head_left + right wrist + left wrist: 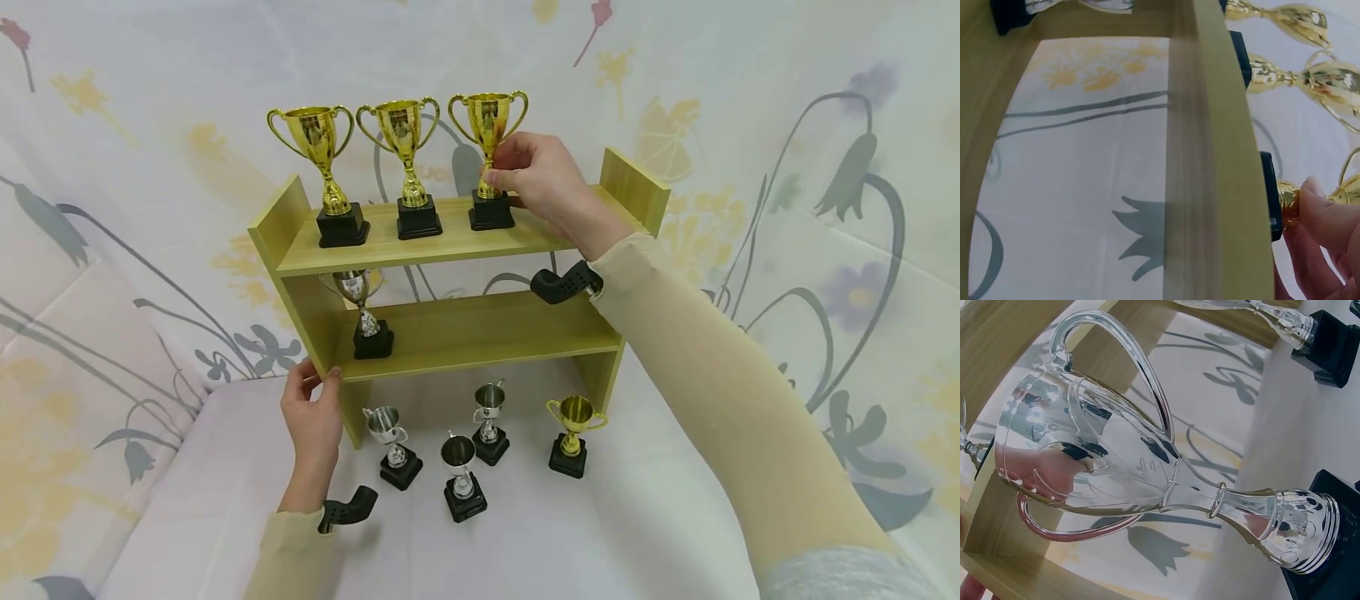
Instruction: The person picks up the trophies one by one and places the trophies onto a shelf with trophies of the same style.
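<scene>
In the head view, my right hand [543, 179] pinches the stem of a gold trophy cup [487, 117], whose black base stands on the top board of the wooden shelf [465, 333]. Two more gold trophies, one in the middle [401, 125] and one at the left [315, 137], stand in line beside it. My left hand [311, 421] grips the shelf's left side panel low down, thumb at the front edge. One silver trophy [371, 333] is on the middle board, at its left end. The right wrist view shows my thumb [1329, 215] against the gold stem.
On the white cloth [540, 542] below stand silver trophies at the left [397, 458], in front [463, 492] and farther back [490, 429]. A small gold trophy [572, 450] stands to their right. A flower-patterned cloth [750, 167] hangs behind the shelf.
</scene>
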Motion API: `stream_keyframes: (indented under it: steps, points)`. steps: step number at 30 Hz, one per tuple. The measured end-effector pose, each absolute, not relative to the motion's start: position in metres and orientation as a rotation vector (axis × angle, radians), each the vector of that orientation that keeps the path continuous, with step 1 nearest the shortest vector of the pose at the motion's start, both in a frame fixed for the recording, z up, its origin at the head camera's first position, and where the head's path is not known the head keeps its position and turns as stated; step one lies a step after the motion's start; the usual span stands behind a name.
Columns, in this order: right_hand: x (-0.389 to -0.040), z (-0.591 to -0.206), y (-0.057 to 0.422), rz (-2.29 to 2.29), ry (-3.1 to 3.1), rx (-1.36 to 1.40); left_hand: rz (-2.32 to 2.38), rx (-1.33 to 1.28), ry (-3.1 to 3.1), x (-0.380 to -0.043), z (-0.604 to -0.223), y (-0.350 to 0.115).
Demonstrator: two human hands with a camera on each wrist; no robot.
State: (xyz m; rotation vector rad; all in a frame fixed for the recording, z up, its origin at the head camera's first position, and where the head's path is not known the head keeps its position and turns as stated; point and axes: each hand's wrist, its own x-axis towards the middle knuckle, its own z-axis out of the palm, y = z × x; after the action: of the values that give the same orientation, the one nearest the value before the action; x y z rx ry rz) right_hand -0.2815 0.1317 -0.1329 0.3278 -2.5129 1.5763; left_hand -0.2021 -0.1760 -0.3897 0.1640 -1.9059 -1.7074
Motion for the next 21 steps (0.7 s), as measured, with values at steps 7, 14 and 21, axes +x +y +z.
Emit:
stream_keyframes:
  steps: [7,14,21]
  points:
    - [-0.2807,-0.1349,0.1307,1.468,-2.532,0.357,-1.700,0.165,-1.926,-0.2021,-0.3906,-0.1783]
    - [-0.2817,-0.1375,0.1317,1.460,-2.494,0.405,-1.701,0.152,-1.917,-0.2026,-0.3910,-0.1785]
    - [-0.2814,-0.1383,0.1322,1.422,-2.514,0.394,-1.675,0.137,-1.936,-0.2026,-0.3912,-0.1790]
